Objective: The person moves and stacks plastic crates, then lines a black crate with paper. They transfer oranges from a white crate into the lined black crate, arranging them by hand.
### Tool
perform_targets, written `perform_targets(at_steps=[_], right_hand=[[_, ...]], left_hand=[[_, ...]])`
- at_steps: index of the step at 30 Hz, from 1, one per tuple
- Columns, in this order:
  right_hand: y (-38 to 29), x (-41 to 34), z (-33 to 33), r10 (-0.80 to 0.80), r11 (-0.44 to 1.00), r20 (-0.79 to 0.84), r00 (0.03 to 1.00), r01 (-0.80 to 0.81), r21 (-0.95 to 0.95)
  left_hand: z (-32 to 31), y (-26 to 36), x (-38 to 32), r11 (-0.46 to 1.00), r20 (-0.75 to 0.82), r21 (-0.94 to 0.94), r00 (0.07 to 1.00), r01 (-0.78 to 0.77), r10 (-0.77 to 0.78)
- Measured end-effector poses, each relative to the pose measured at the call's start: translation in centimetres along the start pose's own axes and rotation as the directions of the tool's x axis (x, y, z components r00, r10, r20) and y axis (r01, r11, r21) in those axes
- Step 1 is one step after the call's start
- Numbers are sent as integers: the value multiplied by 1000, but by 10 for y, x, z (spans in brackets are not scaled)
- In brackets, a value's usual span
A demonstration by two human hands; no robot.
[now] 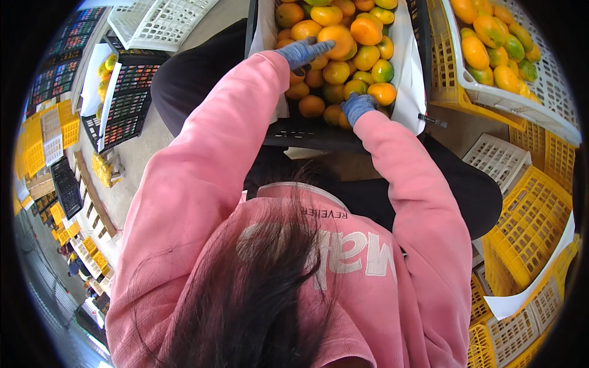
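A black plastic crate (pixel 317 138) lined with white paper (pixel 407 69) stands before me, filled with orange and green-tinged citrus fruits (pixel 337 72). My left hand (pixel 303 51), in a blue glove, reaches over its left side, its fingers extended against a large orange citrus fruit (pixel 339 41); whether it grips the fruit is unclear. Near the crate's front right corner, my gloved right hand (pixel 358 106) lies among the fruits, beside an orange one (pixel 382 94). Its fingertips are partly hidden, so any hold cannot be made out.
At the right, a white crate (pixel 511 94) of citrus rests on a yellow crate (pixel 453 87). Yellow crates (pixel 529 225) are stacked lower right. Black crates (pixel 133 92) with paper and fruit stand at the left, near a white crate (pixel 156 23) and a wooden pallet (pixel 94 193).
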State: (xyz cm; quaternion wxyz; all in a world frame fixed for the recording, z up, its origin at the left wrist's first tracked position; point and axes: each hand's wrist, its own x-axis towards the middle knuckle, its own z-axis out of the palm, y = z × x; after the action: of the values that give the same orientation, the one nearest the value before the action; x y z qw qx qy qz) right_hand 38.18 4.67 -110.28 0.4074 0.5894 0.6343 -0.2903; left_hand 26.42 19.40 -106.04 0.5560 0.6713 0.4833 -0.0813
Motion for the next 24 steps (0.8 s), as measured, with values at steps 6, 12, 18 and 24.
perform_targets(at_steps=[6, 12, 18, 24], right_hand=[[50, -24, -32, -132, 647, -155, 979, 204, 735], [44, 18, -25, -39, 451, -380, 924, 356, 819], [-31, 69, 4, -512, 856, -136, 848, 491, -161], [-51, 90, 21, -396, 750, -476, 785, 576, 327]], left_hand=[[58, -56, -6, 552, 262, 807, 965, -211, -15], [83, -96, 13, 392, 428, 857, 886, -335, -178], [79, -120, 11, 301, 392, 899, 890, -317, -232], [67, -131, 23, 376, 376, 891, 877, -254, -298]])
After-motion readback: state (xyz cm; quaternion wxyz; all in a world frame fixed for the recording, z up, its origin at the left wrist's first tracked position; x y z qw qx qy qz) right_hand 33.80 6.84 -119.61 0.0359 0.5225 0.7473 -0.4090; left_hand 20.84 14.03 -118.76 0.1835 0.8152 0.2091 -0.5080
